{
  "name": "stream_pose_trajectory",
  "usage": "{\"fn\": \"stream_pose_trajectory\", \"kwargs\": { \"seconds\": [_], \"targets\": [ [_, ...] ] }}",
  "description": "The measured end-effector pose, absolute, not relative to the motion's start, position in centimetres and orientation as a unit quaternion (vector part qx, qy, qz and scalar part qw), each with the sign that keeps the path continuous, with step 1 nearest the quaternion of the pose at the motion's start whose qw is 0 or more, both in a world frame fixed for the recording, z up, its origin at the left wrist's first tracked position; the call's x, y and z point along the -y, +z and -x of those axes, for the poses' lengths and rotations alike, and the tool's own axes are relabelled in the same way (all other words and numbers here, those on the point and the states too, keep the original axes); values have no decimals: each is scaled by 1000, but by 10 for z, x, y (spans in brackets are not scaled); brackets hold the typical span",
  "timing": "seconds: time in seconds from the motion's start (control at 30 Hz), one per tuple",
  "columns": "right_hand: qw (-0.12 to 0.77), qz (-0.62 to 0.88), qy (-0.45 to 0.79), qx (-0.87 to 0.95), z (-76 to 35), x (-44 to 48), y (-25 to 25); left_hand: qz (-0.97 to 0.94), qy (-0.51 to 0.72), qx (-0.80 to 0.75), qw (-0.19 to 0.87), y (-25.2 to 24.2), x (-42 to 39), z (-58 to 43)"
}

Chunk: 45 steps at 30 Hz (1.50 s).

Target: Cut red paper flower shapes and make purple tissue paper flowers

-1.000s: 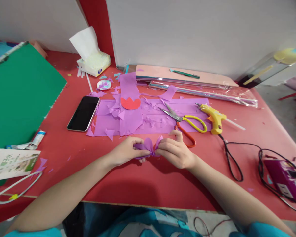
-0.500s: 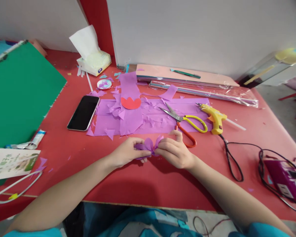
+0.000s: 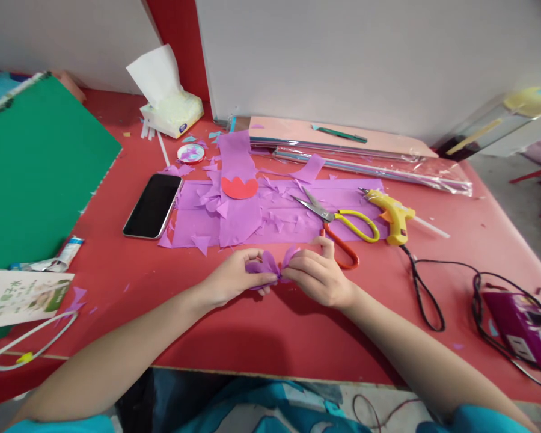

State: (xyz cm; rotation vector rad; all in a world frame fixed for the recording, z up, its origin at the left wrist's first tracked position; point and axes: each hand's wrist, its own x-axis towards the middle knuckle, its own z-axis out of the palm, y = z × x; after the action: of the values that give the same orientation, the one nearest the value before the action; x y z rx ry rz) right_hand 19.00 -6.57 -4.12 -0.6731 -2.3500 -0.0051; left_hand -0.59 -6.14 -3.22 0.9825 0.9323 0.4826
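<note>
Between my two hands, above the near part of the red table, is a purple paper flower (image 3: 269, 263) with several petals. My left hand (image 3: 235, 278) pinches its left side between thumb and fingers. My right hand (image 3: 321, 275) is closed on the petals at its right side, index finger raised; the fingers hide part of the flower. Just beyond my hands lie purple paper sheets (image 3: 198, 225) strewn with small scraps. A red scalloped paper piece (image 3: 239, 188) rests on them. Scissors (image 3: 327, 218) with one yellow and one red handle lie open beyond my right hand.
A yellow glue gun (image 3: 393, 218) with a black cord lies at right, near a purple box (image 3: 518, 325). At left are a black phone (image 3: 153, 206) and a green board (image 3: 40, 174). Behind stand a tissue box (image 3: 175, 114) and wrapped paper packs (image 3: 369, 168).
The petals between my hands have shifted slightly, and a bit of red or orange now shows between them. Both hands stay almost in place; the things on the table have not moved.
</note>
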Motion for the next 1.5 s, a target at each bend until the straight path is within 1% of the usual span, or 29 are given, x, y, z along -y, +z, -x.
{"fn": "stream_pose_trajectory", "kwargs": {
  "seconds": [0.23,0.47,1.1,1.5],
  "targets": [
    [337,270,-18,902,-191,67,-45,-445,232,-431,750,-31,61,5],
    [350,302,-53,885,-189,69,-48,-435,254,-434,747,-35,62,5],
    [366,333,-49,867,-181,74,-46,-412,291,-401,764,-36,62,3],
    [369,347,-47,861,-179,76,-49,-404,291,-405,767,-35,63,2]
  ]
}}
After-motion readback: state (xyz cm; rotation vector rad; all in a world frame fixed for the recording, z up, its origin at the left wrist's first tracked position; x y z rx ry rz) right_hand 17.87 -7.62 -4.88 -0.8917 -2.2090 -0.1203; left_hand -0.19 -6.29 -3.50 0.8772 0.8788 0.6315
